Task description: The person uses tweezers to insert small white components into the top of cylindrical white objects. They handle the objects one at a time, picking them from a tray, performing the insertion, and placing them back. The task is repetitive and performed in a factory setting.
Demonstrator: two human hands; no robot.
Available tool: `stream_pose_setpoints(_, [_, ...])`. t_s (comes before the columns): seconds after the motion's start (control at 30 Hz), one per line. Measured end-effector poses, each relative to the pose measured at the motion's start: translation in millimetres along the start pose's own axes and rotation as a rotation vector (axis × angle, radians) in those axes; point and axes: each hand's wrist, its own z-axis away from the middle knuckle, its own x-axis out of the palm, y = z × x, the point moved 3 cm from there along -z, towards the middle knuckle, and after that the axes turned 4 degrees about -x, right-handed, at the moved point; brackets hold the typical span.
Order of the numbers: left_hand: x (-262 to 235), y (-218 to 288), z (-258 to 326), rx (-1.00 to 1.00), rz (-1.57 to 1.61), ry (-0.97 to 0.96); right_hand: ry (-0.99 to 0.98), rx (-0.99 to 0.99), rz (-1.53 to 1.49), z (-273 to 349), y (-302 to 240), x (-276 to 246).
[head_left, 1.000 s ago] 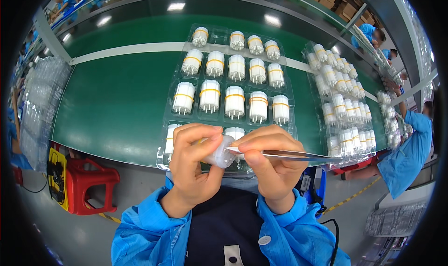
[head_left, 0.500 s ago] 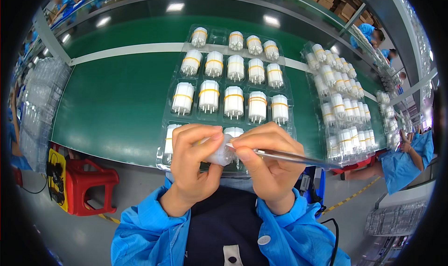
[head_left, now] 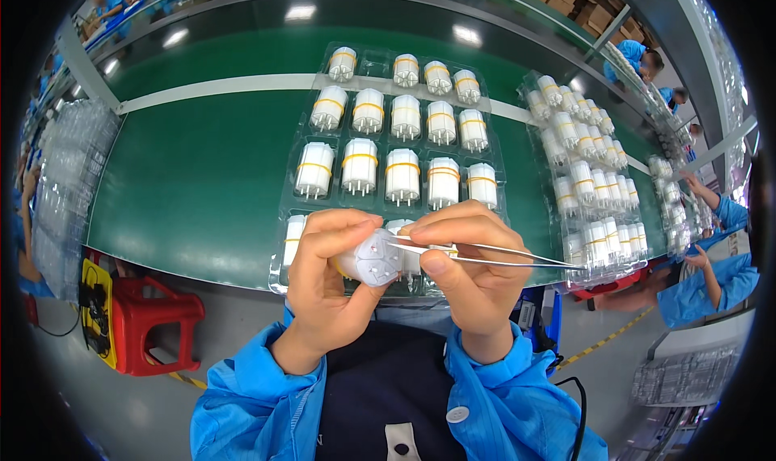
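Observation:
My left hand [head_left: 327, 279] holds a small white cylindrical part [head_left: 370, 259] with its round end turned toward me. My right hand [head_left: 469, 275] pinches metal tweezers [head_left: 493, 255], whose tips touch the end of that part. Both hands hover over the near edge of a clear plastic tray [head_left: 295, 204] on the green conveyor belt [head_left: 202, 170]. The tray holds several white cylinders with yellow bands [head_left: 402, 176], standing in rows. My hands hide the nearest row.
A second clear tray [head_left: 558, 178] full of similar white parts lies to the right. Stacked clear trays [head_left: 69, 186] stand at the left. A red stool [head_left: 149, 319] sits on the floor below left. Other people in blue coats [head_left: 711, 271] work at the right.
My hands have stayed in place over the tray's near edge. The part has turned a little in my left fingers. The person at right has shifted an arm.

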Motion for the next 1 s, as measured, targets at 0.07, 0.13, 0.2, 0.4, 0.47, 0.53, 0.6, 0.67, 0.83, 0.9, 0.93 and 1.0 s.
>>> stream_pose_setpoints(0.07, [0.1, 0.0, 0.0, 0.003, -0.007, 0.006, -0.029, -0.039, 0.049, -2.4, -1.8, 0.1])
stream_pose_setpoints(0.13, [-0.5, -0.7, 0.7, 0.001, -0.024, 0.0, -0.045, -0.061, 0.071, -3.8, -3.5, 0.2])
stream_pose_setpoints(0.2, [-0.7, -1.2, 1.3, 0.0, -0.03, -0.002, -0.048, -0.065, 0.067, -4.3, -4.4, 0.3])
stream_pose_setpoints(0.4, [-0.5, -2.2, 2.1, -0.011, -0.01, 0.01, -0.064, -0.075, 0.086, -5.1, -4.8, 0.5])
stream_pose_setpoints(0.47, [-0.5, -1.9, 1.1, -0.008, -0.008, 0.009, -0.048, -0.073, 0.086, -3.4, -3.6, -0.2])
stream_pose_setpoints(0.53, [-0.1, -0.7, 0.9, -0.012, -0.018, 0.013, -0.037, -0.071, 0.091, -3.1, -3.2, -0.3])
stream_pose_setpoints(0.6, [0.3, -0.4, 0.6, -0.014, -0.031, 0.018, -0.029, -0.069, 0.103, -3.9, -4.1, 0.1])
stream_pose_setpoints(0.67, [0.8, -0.9, 1.2, -0.015, -0.047, 0.024, -0.072, -0.079, 0.151, -7.7, -7.4, 0.9])
stream_pose_setpoints(0.83, [-1.8, -4.2, 0.7, 0.023, -0.116, 0.007, -0.137, -0.084, 0.191, -14.1, -9.8, 2.0])
stream_pose_setpoints(0.9, [-2.6, -2.8, -0.4, 0.006, -0.104, -0.014, -0.152, -0.057, 0.193, -15.4, -8.6, 0.3])
stream_pose_setpoints(0.93, [-3.1, 1.0, -2.6, -0.013, -0.095, -0.04, -0.118, -0.039, 0.144, -14.5, -7.4, -1.8])
stream_pose_setpoints(1.0, [-4.5, 1.5, -4.9, -0.045, -0.059, -0.083, -0.049, -0.001, 0.048, -11.2, -4.5, -5.5])
